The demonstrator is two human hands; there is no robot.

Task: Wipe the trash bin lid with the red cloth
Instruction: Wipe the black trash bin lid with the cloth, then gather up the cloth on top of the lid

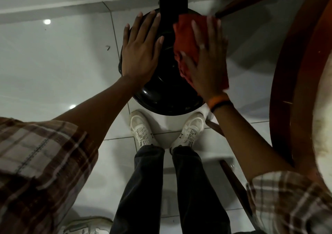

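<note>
The round black trash bin lid [167, 91] fills the middle of the head view, glossy, with a black hinge block at its far edge. My left hand [142, 48] lies flat on the lid's left side, fingers spread, holding nothing. My right hand [206, 59] presses flat on the red cloth [186, 36], which covers the lid's right side. The cloth spreads out from under my palm and fingers. Part of the lid is hidden under both hands and the cloth.
A round wooden table [294, 82] curves down the right edge, its legs [237, 185] reaching the floor beside me. White floor tiles [53, 68] surround the bin. My two white shoes [143, 129] stand just in front of it. A wall skirting [53, 9] runs behind.
</note>
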